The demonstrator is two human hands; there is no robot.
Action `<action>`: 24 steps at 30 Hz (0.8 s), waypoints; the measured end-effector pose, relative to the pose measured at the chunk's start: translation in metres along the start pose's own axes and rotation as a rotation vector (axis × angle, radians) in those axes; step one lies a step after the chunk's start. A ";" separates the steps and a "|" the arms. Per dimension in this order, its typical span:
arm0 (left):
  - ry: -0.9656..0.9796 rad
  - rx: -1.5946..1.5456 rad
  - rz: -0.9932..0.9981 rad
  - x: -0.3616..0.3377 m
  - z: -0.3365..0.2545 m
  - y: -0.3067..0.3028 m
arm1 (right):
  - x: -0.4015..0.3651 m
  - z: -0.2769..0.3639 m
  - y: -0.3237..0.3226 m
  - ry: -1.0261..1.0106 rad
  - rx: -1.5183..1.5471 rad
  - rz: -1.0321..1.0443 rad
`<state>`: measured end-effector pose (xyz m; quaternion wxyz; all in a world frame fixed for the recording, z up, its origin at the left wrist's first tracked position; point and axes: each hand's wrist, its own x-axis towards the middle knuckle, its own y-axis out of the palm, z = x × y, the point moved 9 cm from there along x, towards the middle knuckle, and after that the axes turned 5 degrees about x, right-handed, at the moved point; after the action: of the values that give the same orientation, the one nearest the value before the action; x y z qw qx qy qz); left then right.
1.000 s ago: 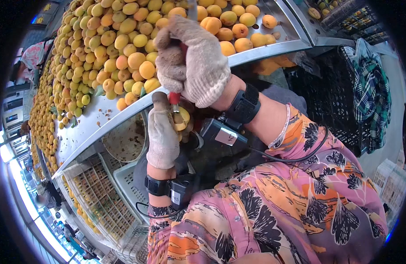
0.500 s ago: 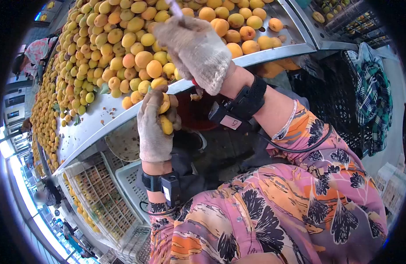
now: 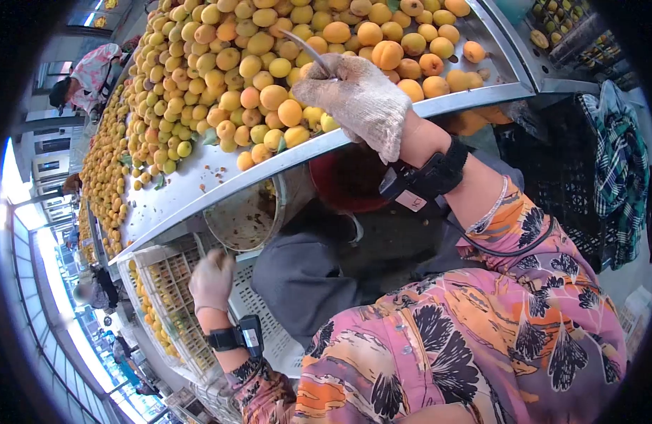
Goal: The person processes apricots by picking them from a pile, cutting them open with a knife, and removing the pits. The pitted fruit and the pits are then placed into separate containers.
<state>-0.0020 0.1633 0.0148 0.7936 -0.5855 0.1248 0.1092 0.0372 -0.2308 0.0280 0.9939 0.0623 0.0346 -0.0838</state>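
My right hand [image 3: 365, 95], in a soiled knitted glove, is closed around a small knife. Its thin curved blade [image 3: 305, 48] points up and left over the heap of apricots [image 3: 248, 67]. Low at the left, my gloved left hand [image 3: 213, 279] hovers by the rim of a white plastic crate [image 3: 174, 279]. The left fingers are blurred and turned away, so whether they hold anything is hidden. Yellow-orange apricots, a few with green leaves among them, cover the metal sorting table [image 3: 181, 185] in front of me.
Under the table edge stand a whitish bucket [image 3: 245, 219] with scraps inside and a red tub [image 3: 344, 180]. A black crate [image 3: 545, 169] and a checked cloth [image 3: 616, 169] are at the right. Another person [image 3: 92, 78] bends beside the table at far left.
My left hand has dropped down and left from the table edge, where it held cut apricot pieces, to the white crate. My right hand keeps the knife above the apricots. The view has shifted.
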 end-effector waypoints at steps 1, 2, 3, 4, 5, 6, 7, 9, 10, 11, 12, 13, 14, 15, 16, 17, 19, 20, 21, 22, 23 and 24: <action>-0.036 0.023 0.068 -0.004 0.018 0.011 | -0.003 0.001 0.003 0.030 0.004 0.034; -0.072 0.043 0.137 -0.007 0.034 0.023 | -0.002 -0.002 0.004 0.028 0.010 0.031; -0.013 -0.119 -0.039 -0.001 0.035 0.015 | -0.001 -0.004 0.005 -0.011 -0.022 0.020; -0.017 -0.120 -0.041 0.005 0.041 0.020 | -0.001 -0.004 0.007 -0.050 -0.056 0.012; 0.048 -0.371 -0.119 0.013 0.019 -0.003 | -0.003 0.000 0.010 -0.080 -0.104 -0.005; 0.113 -0.624 -0.202 0.023 -0.002 -0.029 | -0.003 -0.002 0.013 -0.088 -0.107 0.002; 0.134 -0.557 -0.226 0.032 -0.024 -0.048 | -0.002 -0.014 0.020 -0.018 0.049 0.073; 0.175 -0.569 -0.250 0.066 -0.054 -0.066 | -0.007 -0.018 0.030 0.112 0.289 0.191; 0.199 -0.648 -0.248 0.087 -0.064 -0.064 | -0.009 -0.016 0.030 0.105 0.285 0.186; 0.208 -0.651 -0.252 0.106 -0.073 -0.062 | -0.010 -0.014 0.034 0.102 0.323 0.221; 0.261 -0.602 -0.216 0.123 -0.087 -0.060 | -0.012 -0.012 0.038 0.102 0.363 0.257; 0.311 -0.553 -0.178 0.135 -0.097 -0.056 | -0.014 -0.009 0.040 0.082 0.391 0.270; 0.317 -0.554 -0.177 0.141 -0.103 -0.061 | -0.015 -0.009 0.041 0.081 0.389 0.264; 0.317 -0.449 -0.049 0.148 -0.111 -0.053 | -0.015 -0.007 0.040 0.054 0.327 0.255; 0.315 -0.344 0.079 0.152 -0.120 -0.044 | -0.014 -0.006 0.039 0.028 0.264 0.244; 0.316 -0.351 0.148 0.159 -0.120 -0.034 | -0.014 -0.006 0.038 0.040 0.135 0.240; 0.341 -0.433 0.148 0.167 -0.114 -0.024 | -0.012 -0.007 0.037 0.047 0.091 0.236; 0.362 -0.511 0.141 0.166 -0.112 -0.025 | -0.012 -0.007 0.038 0.049 0.051 0.234; 0.359 -0.511 0.136 0.163 -0.108 -0.025 | -0.011 -0.011 0.041 0.045 0.051 0.238; 0.264 -0.765 0.084 0.161 -0.093 -0.031 | -0.007 -0.011 0.038 -0.083 -0.064 0.167; 0.170 -1.017 0.029 0.157 -0.080 -0.036 | -0.007 -0.008 0.035 -0.210 -0.179 0.090; 0.172 -1.222 0.093 0.147 -0.079 -0.043 | -0.007 -0.010 0.035 -0.219 -0.180 0.088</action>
<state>0.1451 0.0794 -0.0165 0.2965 -0.9348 0.1285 0.1477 0.0353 -0.1941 0.0223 0.9960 -0.0352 -0.0695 -0.0433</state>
